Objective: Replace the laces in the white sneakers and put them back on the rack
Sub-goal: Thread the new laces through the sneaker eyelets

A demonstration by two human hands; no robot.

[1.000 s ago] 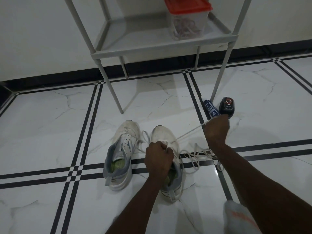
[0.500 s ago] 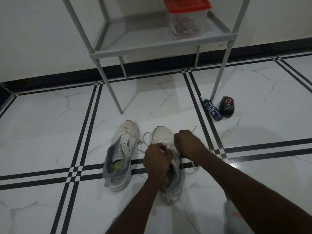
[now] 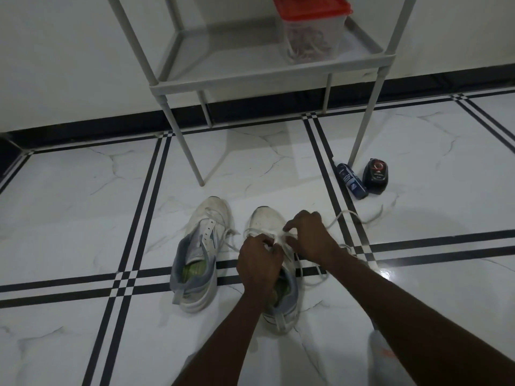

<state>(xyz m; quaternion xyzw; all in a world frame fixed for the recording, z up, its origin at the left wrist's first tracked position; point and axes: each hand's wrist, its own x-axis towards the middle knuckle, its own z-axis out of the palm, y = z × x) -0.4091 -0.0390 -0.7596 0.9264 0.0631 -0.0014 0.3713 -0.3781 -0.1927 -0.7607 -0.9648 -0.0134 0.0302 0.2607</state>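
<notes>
- White low-top sneaker with grey heel on the tiled floor, just in front of the grey metal rack; its twin just beside it, unlaced.
- Left hand curled, pinching the thin white lace at the eyelets — right hand pinches it too, forefinger out.
- Lace looks limp, light, slippery (take it near the tip); shoe soft — hold by the collar.
- Clear red-lidded plastic box at the rack shelf's right edge holds tangled laces.

Head cam, fwd & down, close over hands, floor.
</notes>
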